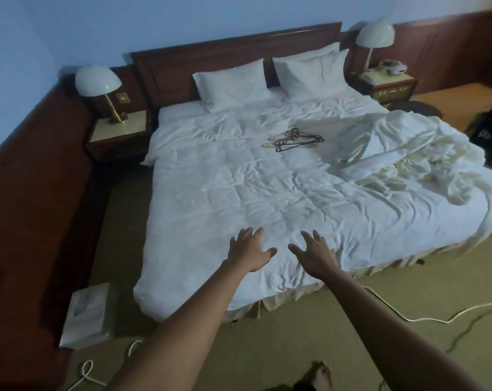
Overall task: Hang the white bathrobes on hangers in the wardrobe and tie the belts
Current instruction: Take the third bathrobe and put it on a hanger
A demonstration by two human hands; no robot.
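Note:
A pile of crumpled white bathrobes (405, 156) lies on the right side of the big white bed (211, 198). Several hangers (294, 139), some black wire and some pale wood, lie in a heap on the middle of the bed, left of the robes. My left hand (249, 249) and my right hand (315, 253) are stretched out side by side over the foot of the bed, palms down, fingers spread, holding nothing. Both hands are well short of the hangers and the robes. No wardrobe is in view.
Two pillows (270, 80) lean on the dark headboard. A nightstand with a lamp (98, 80) stands on each side of the bed. A tissue box (86, 314) sits on the floor at the left. A white cord (408, 317) runs across the carpet.

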